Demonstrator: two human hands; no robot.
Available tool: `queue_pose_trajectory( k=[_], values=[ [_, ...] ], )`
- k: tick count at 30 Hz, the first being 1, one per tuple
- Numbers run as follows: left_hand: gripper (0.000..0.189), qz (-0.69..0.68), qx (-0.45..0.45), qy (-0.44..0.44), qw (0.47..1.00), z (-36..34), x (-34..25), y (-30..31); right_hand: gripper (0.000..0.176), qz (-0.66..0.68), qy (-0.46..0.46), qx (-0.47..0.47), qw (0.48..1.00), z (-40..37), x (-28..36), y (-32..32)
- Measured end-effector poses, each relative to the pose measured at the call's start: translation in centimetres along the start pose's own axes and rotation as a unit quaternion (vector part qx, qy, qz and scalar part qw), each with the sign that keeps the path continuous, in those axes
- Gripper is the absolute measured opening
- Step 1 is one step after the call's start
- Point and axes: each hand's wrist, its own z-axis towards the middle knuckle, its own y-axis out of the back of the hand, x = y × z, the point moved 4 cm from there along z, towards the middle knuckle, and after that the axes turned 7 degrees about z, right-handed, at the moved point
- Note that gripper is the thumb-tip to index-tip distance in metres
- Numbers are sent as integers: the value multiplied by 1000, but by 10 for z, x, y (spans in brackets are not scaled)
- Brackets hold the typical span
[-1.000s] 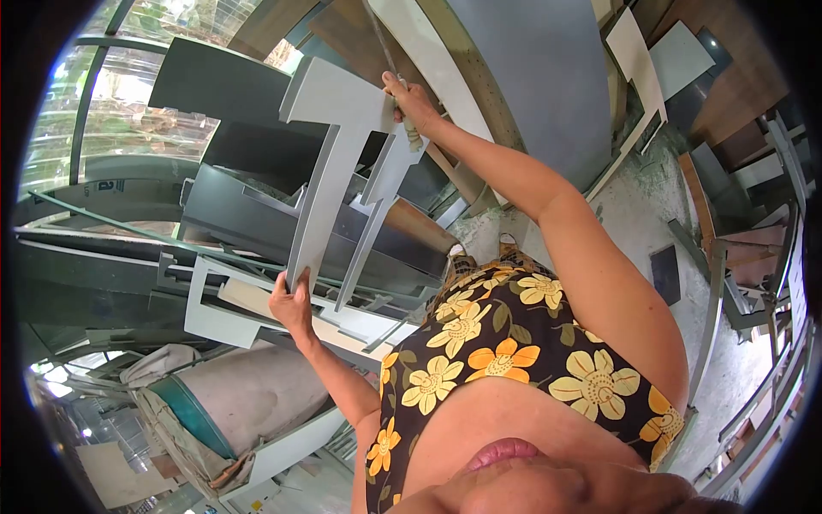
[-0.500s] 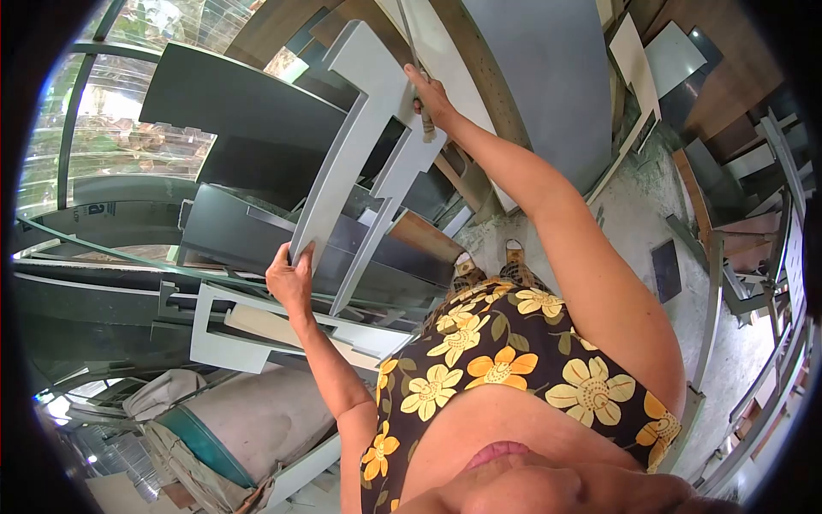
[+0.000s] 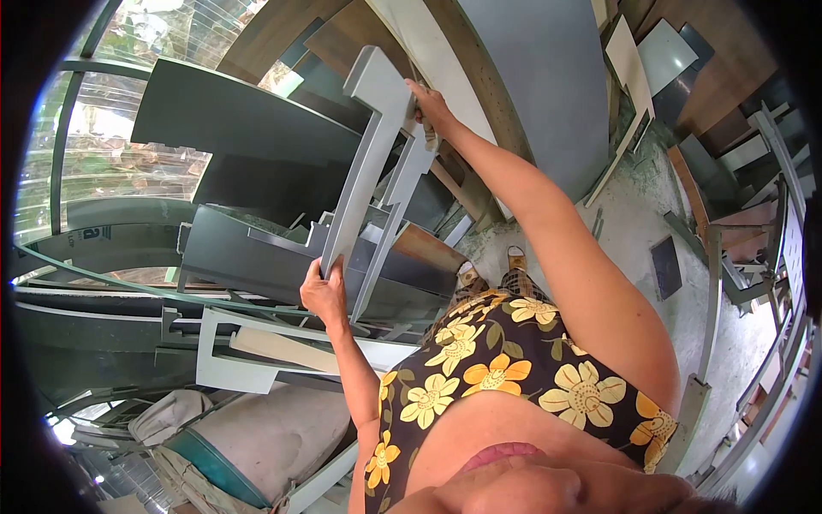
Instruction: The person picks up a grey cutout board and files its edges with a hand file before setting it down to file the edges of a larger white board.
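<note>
A grey flat panel [image 3: 358, 184] with cut-outs and a forked outline is held up in front of me, tilted. My left hand [image 3: 325, 294] grips its lower end, thumb on the near face and fingers round the edge. My right hand [image 3: 431, 110] is closed at the panel's upper right side. A thin rod with a beige, wrapped-looking end [image 3: 431, 137] shows at that hand, partly hidden by the fingers and panel. Behind the panel leans a large dark board [image 3: 248, 120]. Below my left hand lies a pale frame-shaped panel [image 3: 235, 377].
Boards and offcuts stand stacked on the left, with a long glass-like edge [image 3: 128, 287] running across. A tall grey sheet [image 3: 539, 86] leans ahead. More scraps and metal bars [image 3: 712, 308] line the right side. A dark plate [image 3: 665, 267] lies on the concrete floor [image 3: 629, 223].
My left hand has moved right and slightly down with the panel's lower end, so the panel stands steeper in view. My right hand has shifted a little lower, still at the panel.
</note>
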Motion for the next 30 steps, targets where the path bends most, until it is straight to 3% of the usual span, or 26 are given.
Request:
queue_pose_trajectory(
  k=[1, 11, 13, 15, 23, 27, 30],
  values=[
    [26, -7, 8, 14, 1000, -3, 5, -1, 50, -27, 6, 20, 999, 4, -4, -3],
    [21, -82, 26, 20, 996, -27, 61, -24, 51, -163, 42, 68, 983, -19, -13, -26],
    [19, -96, 14, 9, 995, -28, 71, -27, 44, -212, 170, 64, 960, -30, -9, -24],
    [18, -113, 7, 10, 994, -34, 79, -31, 39, -233, 226, 57, 944, -49, -8, -13],
    [18, -126, -6, 13, 992, -50, 104, -48, 32, -297, 113, 91, 944, -119, 2, 28],
    [19, -128, 7, 35, 991, -53, 103, -48, 34, -274, 106, 134, 946, -150, 25, 18],
    [20, -129, 5, 30, 991, -55, 110, -50, 34, -246, 157, 187, 938, -171, 39, 0]
  ],
)
